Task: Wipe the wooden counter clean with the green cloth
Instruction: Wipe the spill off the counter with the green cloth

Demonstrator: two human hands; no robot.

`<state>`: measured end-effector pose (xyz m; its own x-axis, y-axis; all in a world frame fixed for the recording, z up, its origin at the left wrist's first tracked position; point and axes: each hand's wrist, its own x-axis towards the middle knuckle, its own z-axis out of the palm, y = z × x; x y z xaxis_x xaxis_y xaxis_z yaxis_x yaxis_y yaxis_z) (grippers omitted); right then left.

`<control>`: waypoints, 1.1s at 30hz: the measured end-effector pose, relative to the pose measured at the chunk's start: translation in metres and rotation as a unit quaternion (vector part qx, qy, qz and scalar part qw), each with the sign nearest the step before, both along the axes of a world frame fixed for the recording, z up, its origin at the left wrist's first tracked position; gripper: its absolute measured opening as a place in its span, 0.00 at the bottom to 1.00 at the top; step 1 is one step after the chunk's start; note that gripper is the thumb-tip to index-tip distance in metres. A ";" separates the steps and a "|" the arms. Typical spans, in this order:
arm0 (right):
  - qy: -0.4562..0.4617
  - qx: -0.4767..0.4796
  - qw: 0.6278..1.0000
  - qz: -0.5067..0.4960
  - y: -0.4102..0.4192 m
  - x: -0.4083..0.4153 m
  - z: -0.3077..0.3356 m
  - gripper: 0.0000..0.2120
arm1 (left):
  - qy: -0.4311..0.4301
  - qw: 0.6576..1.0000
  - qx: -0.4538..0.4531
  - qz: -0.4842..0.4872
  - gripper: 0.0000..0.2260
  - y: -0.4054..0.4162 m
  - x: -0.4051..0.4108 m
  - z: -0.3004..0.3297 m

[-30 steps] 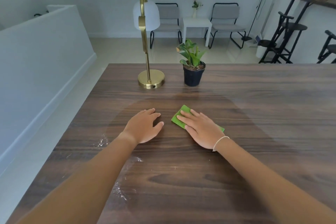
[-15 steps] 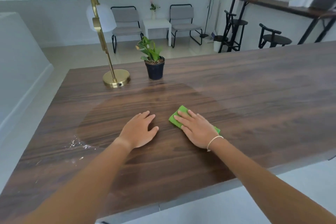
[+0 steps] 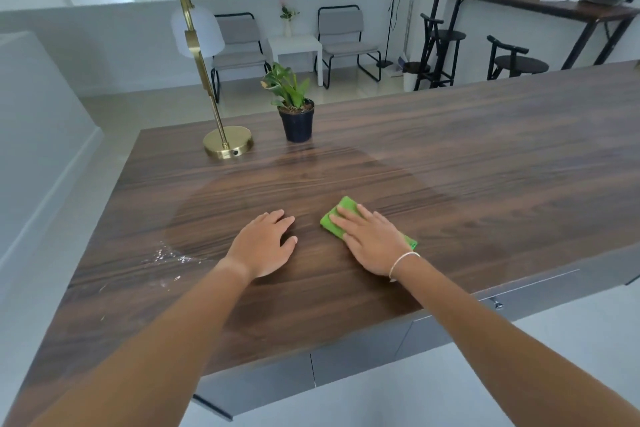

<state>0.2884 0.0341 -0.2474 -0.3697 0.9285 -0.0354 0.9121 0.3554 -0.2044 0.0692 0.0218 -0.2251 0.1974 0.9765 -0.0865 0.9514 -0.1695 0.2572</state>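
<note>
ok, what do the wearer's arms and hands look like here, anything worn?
Both forearms are bare, with no sleeves in view. No gloves on either hand. The right hand has a thin white band around the wrist, like a cord or bead bracelet; too small to tell which. The left hand and its wrist carry nothing: no watch, no visible rings.

Wooden counter (image 3: 467,163) with lamp (image 3: 227,146), potted plant (image 3: 296,121), green cloth (image 3: 337,218), droplets (image 3: 169,258).

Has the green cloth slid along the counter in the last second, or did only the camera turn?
Cannot tell for sure. The cloth sits about as far in front of the plant pot, slightly to its right, as before; the shift looks like the camera turning.
</note>
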 end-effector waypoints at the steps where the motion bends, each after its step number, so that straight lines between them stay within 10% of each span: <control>1: 0.002 0.016 0.999 0.039 -0.018 -0.004 -0.004 0.22 | 0.001 1.000 0.004 -0.004 0.22 -0.001 -0.004 0.002; 9: 0.020 -0.019 0.999 -0.024 0.004 0.051 0.000 0.22 | -0.059 0.994 0.011 0.092 0.20 -0.022 -0.085 0.008; 15: -0.010 -0.028 0.999 -0.038 0.067 -0.053 0.003 0.23 | -0.075 0.980 0.024 0.181 0.19 -0.062 -0.159 0.011; 23: 0.048 -0.034 0.975 0.216 0.013 -0.147 -0.005 0.21 | -0.034 0.970 0.011 0.240 0.17 -0.104 -0.219 0.015; 33: 0.004 -0.024 0.993 0.115 0.102 -0.241 0.007 0.23 | -0.039 0.969 -0.003 0.244 0.19 -0.101 -0.227 0.013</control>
<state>0.0475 0.1366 -0.2399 -0.5723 0.8167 -0.0737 0.8064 0.5441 -0.2320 -0.1574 -0.0789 -0.2118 -0.2818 0.9546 -0.0965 0.8950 0.2977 0.3321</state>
